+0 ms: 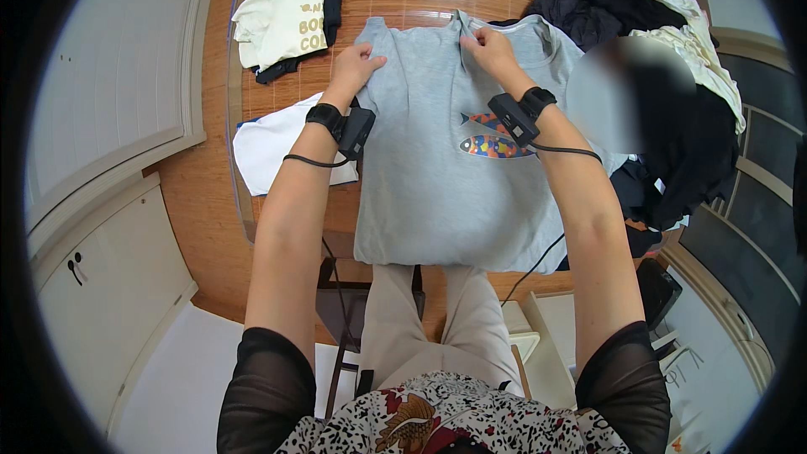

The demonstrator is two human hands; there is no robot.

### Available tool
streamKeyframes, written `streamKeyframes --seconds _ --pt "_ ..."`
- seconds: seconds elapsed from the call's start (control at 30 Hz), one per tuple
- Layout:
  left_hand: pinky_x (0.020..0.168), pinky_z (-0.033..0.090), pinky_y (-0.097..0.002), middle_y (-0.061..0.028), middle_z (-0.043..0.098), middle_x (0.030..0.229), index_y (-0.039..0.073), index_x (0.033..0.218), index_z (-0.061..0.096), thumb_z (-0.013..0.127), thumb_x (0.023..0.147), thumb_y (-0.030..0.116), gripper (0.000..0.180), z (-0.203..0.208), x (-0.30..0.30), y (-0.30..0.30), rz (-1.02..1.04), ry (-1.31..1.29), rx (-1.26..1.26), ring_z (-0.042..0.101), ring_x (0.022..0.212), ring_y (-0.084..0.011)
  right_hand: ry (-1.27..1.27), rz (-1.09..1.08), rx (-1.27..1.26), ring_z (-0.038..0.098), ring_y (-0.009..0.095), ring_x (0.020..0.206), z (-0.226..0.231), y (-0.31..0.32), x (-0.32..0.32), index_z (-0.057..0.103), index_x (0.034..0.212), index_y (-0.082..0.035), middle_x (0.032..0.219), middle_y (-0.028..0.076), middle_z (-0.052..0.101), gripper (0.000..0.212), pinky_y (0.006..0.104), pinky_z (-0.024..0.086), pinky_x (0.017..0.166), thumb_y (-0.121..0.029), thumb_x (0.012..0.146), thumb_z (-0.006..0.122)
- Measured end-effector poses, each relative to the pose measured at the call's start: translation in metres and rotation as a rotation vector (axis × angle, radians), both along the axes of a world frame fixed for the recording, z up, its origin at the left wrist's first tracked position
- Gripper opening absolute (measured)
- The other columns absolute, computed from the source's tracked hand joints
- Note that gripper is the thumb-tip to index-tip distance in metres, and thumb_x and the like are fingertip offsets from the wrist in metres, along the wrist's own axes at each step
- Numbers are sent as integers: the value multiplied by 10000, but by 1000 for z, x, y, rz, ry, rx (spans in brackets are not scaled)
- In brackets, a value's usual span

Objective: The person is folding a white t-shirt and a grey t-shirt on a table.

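A light grey T-shirt (pixel 445 202) with colourful fish printed on its chest lies spread on the wooden table in front of me. Its neckline points to the far right, and its near edge hangs close to my legs. At the shirt's far left corner, my left hand (pixel 356 69) pinches the cloth by the edge. My right hand (pixel 494 52) is closed on a gathered fold near the collar, with its fingertips pressed together. Between the two hands the fabric shows soft creases. Both wrists carry a strapped black device with a cable.
Folded cream shirts (pixel 282 17) lie on dark cloth at the far left, with a folded white garment (pixel 282 143) nearer. A heap of black clothing (pixel 689 151) and cream clothing fills the right side, partly blurred. A white cabinet (pixel 113 269) stands at left.
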State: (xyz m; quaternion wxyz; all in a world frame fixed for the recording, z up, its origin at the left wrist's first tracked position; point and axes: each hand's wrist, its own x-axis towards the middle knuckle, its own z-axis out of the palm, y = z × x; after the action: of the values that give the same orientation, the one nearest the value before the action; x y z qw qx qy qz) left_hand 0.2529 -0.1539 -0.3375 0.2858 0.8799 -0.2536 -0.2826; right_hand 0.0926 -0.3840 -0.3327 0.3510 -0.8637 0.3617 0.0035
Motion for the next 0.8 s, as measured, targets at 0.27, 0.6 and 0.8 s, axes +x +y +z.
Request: streamKeyframes --seconds 0.27,0.6,0.8 --pt "663 407 -256 -8 550 758 21 726 585 696 760 111 146 32 13 15 137 266 -553 494 708 -103 9 -11 506 599 165 664 -5 -6 19 688 754 6 720 100 660 456 308 461 638 -445 811 653" --pt "954 430 -305 -131 624 1097 -79 1169 540 551 836 30 351 64 15 45 386 1068 -932 589 1021 -186 -372 -281 998 588 155 890 5 -28 12 636 1066 -20 1011 58 649 311 284 444 827 -286 938 539" --pt "939 421 -301 -134 580 1169 -70 1137 570 585 797 25 353 65 14 38 330 1162 -1040 558 1039 -183 -426 -334 1083 566 166 1002 6 -24 11 599 1132 -20 1104 70 627 322 303 425 910 -270 956 500"
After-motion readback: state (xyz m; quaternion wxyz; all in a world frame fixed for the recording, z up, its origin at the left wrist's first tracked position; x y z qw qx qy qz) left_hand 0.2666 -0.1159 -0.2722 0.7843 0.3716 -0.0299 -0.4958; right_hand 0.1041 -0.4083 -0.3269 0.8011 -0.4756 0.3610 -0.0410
